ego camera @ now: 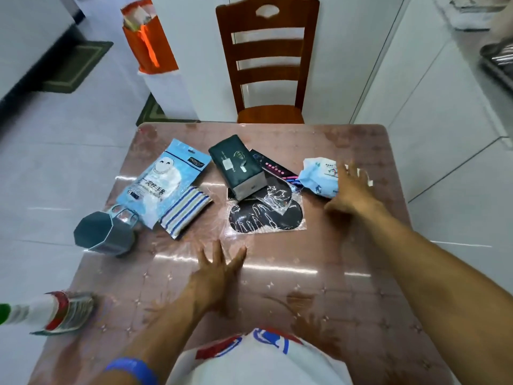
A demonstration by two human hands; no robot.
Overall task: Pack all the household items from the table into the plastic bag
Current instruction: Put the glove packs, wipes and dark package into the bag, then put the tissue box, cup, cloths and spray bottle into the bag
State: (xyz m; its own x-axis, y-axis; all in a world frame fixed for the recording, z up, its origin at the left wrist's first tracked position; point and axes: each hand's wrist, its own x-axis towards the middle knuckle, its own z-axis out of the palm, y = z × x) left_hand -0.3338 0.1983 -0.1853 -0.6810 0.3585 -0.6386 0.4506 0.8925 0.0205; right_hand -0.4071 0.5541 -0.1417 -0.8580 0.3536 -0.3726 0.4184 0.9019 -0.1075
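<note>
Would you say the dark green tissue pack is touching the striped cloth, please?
Apart. The head view shows bare table between the tissue pack and the striped cloth; the pack leans on the dark packets to its right instead.

Left hand (219,269) hovers low with fingers spread straight, holding nothing; right hand (350,187) reaches far forward, fingers splayed, arm outstretched

Pinkish-brown tabletop (319,273) with small star marks; blue-and-white striped cloth (184,211); dark green tissue pack (236,162); teal cup (104,234); white plastic bag (258,362) printed red and blue.
</note>
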